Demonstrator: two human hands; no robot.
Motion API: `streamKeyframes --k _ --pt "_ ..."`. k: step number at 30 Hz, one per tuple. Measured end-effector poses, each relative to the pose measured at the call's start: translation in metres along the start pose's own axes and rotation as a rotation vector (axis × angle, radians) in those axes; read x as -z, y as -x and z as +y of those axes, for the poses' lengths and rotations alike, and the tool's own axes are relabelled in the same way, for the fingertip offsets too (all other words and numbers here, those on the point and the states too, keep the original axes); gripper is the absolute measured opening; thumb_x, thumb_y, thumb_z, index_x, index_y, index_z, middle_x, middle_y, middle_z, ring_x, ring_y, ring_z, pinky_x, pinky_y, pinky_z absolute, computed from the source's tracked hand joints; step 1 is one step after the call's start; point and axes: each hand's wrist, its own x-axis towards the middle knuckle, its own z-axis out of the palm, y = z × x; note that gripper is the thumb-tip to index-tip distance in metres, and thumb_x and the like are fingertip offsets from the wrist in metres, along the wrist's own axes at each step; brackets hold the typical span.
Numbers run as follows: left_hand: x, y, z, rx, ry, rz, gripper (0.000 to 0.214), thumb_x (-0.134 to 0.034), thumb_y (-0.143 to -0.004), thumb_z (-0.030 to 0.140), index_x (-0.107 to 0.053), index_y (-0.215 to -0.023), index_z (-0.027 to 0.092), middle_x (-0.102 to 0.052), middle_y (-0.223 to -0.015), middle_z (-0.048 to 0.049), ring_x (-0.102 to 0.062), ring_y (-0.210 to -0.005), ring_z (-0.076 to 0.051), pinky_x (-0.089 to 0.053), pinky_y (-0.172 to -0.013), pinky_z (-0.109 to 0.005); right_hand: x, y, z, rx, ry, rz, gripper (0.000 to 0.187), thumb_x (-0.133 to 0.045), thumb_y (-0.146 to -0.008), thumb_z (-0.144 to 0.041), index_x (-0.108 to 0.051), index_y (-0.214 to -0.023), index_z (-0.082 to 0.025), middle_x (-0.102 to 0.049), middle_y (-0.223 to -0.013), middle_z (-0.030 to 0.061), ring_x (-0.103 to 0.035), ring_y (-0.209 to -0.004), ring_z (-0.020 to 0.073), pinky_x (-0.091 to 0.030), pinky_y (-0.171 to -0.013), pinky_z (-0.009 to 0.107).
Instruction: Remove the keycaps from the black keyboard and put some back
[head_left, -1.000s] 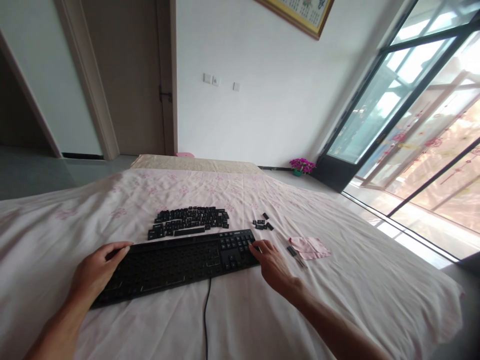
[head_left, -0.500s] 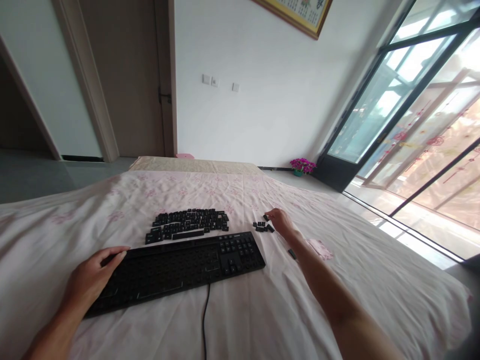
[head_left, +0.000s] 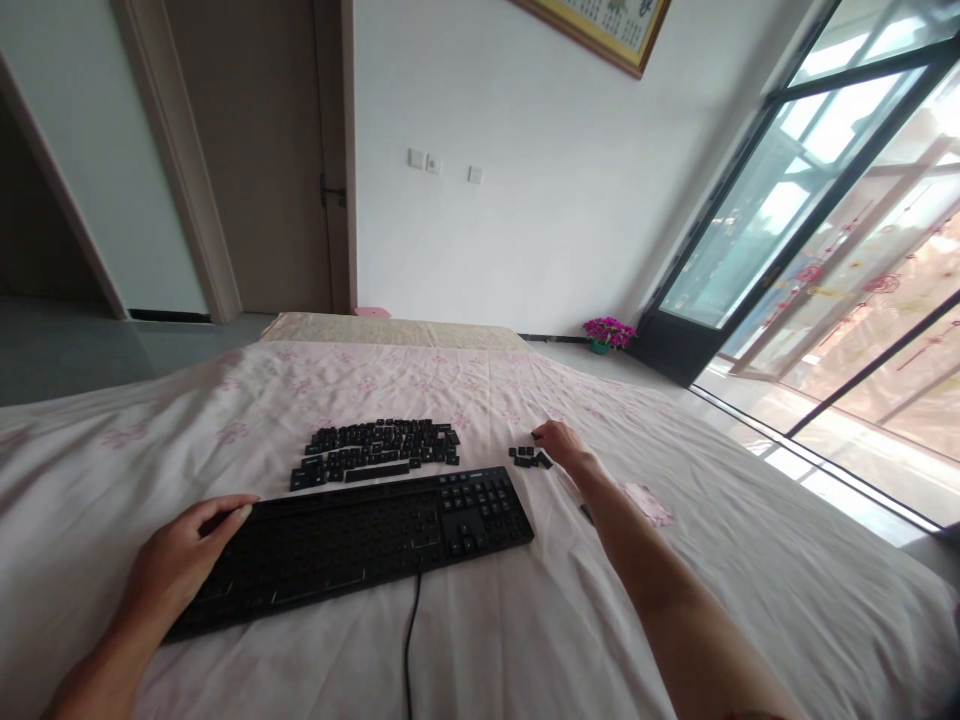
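Observation:
A black keyboard (head_left: 315, 550) lies tilted across the sheet; its main section is bare of keycaps, while keys remain at the right end. My left hand (head_left: 180, 550) pinches the keyboard's far left edge between thumb and fingers. Beyond the board, many loose black keycaps (head_left: 382, 440) are laid out in rows, with the long space bar (head_left: 377, 472) nearest. Right of them is a smaller group of keycaps (head_left: 526, 457). My right hand (head_left: 562, 442) is closed just past this group, a dark keycap (head_left: 535, 435) at its fingertips, partly hidden.
A pale flowered sheet (head_left: 480, 640) covers the bed. The keyboard's cable (head_left: 411, 640) runs toward me. Right of my forearm lies a pink cloth patch (head_left: 646, 505), and another dark piece (head_left: 587, 513) shows partly beneath the arm. Purple flowers (head_left: 609, 332) stand by the glass door.
My right hand stays at the small keycap group with its fingers drawn slightly closer around the keycap. My left hand keeps its place on the keyboard. The view has shifted slightly.

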Motion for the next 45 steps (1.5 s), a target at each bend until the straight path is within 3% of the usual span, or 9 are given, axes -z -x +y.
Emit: streamKeyframes --k 10,17,23,28,30,33,36,40,45 --pt "-0.001 0.0 -0.001 -0.035 -0.015 0.0 0.037 -0.05 -0.082 0.055 -0.068 -0.107 0.034 -0.072 -0.106 0.0038 -0.065 -0.098 -0.021 -0.046 -0.082 -0.026 -0.001 0.007 -0.013 -0.145 -0.051 0.008 0.035 -0.057 -0.08 -0.02 -0.073 -0.111 -0.026 -0.069 -0.114 0.0094 -0.064 -0.101 0.023 -0.044 -0.083 0.028" --pt "0.0 0.001 -0.002 -0.036 -0.013 0.002 0.038 -0.051 -0.081 0.054 -0.069 -0.106 0.033 -0.072 -0.105 0.0038 -0.066 -0.096 -0.021 -0.046 -0.08 -0.025 0.012 0.026 -0.019 -0.192 -0.245 0.086 0.032 -0.06 -0.077 -0.018 -0.075 -0.105 -0.023 -0.07 -0.11 0.0116 -0.062 -0.105 0.0269 -0.044 -0.087 0.033" --pt "0.001 0.002 0.002 -0.058 0.009 0.023 0.038 -0.053 -0.08 0.053 -0.07 -0.106 0.03 -0.073 -0.103 0.0024 -0.067 -0.094 -0.02 -0.047 -0.076 -0.023 0.016 0.058 -0.038 -0.124 -0.617 0.075 0.041 -0.064 -0.078 -0.029 -0.069 -0.114 -0.012 -0.074 -0.09 0.0112 -0.068 -0.079 0.022 -0.052 -0.07 0.032" --pt "0.002 0.003 0.002 -0.074 -0.014 0.032 0.04 -0.052 -0.081 0.054 -0.07 -0.106 0.029 -0.073 -0.101 0.0002 -0.066 -0.092 -0.021 -0.047 -0.075 -0.025 0.009 0.1 -0.057 -0.137 -1.23 -0.134 0.048 -0.078 -0.065 -0.037 -0.072 -0.106 -0.014 -0.074 -0.088 0.0087 -0.068 -0.076 0.0184 -0.055 -0.07 0.032" --pt "0.002 0.002 0.002 -0.082 -0.025 0.031 0.04 -0.052 -0.081 0.053 -0.07 -0.107 0.029 -0.073 -0.101 -0.0003 -0.066 -0.091 -0.021 -0.046 -0.075 -0.025 0.008 0.113 -0.063 -0.165 -1.326 -0.177 0.05 -0.081 -0.06 -0.037 -0.072 -0.105 -0.015 -0.074 -0.087 0.0076 -0.068 -0.074 0.0176 -0.054 -0.07 0.032" --pt "0.002 0.002 0.001 -0.076 -0.041 0.024 0.04 -0.052 -0.082 0.053 -0.07 -0.108 0.029 -0.073 -0.102 0.0001 -0.065 -0.091 -0.021 -0.046 -0.076 -0.025 0.007 0.129 -0.07 -0.132 -1.27 -0.176 0.051 -0.078 -0.063 -0.035 -0.07 -0.108 -0.012 -0.073 -0.085 0.007 -0.067 -0.073 0.018 -0.053 -0.07 0.032" --pt "0.003 0.003 0.002 -0.074 -0.038 0.024 0.04 -0.052 -0.081 0.053 -0.07 -0.108 0.029 -0.073 -0.102 0.0001 -0.065 -0.09 -0.02 -0.045 -0.076 -0.025 0.007 0.14 -0.074 -0.063 -1.028 -0.107 0.045 -0.072 -0.068 -0.029 -0.07 -0.11 -0.012 -0.073 -0.082 0.0062 -0.067 -0.073 0.0199 -0.051 -0.07 0.032" --pt "0.005 0.006 0.006 -0.071 -0.037 0.024 0.04 -0.052 -0.082 0.052 -0.07 -0.108 0.028 -0.073 -0.101 0.0 -0.065 -0.089 -0.02 -0.045 -0.075 -0.024 0.009 0.152 -0.077 0.005 -0.646 -0.05 0.044 -0.066 -0.071 -0.022 -0.07 -0.114 -0.017 -0.074 -0.086 0.0052 -0.067 -0.078 0.0213 -0.048 -0.073 0.03" --pt "0.004 0.008 0.008 -0.074 -0.027 0.032 0.039 -0.052 -0.082 0.051 -0.07 -0.107 0.027 -0.073 -0.103 -0.0005 -0.065 -0.092 -0.02 -0.045 -0.077 -0.025 0.019 0.159 -0.086 0.077 -0.367 -0.008 0.045 -0.059 -0.076 -0.022 -0.068 -0.12 -0.025 -0.072 -0.089 0.0031 -0.065 -0.081 0.0191 -0.044 -0.072 0.026"
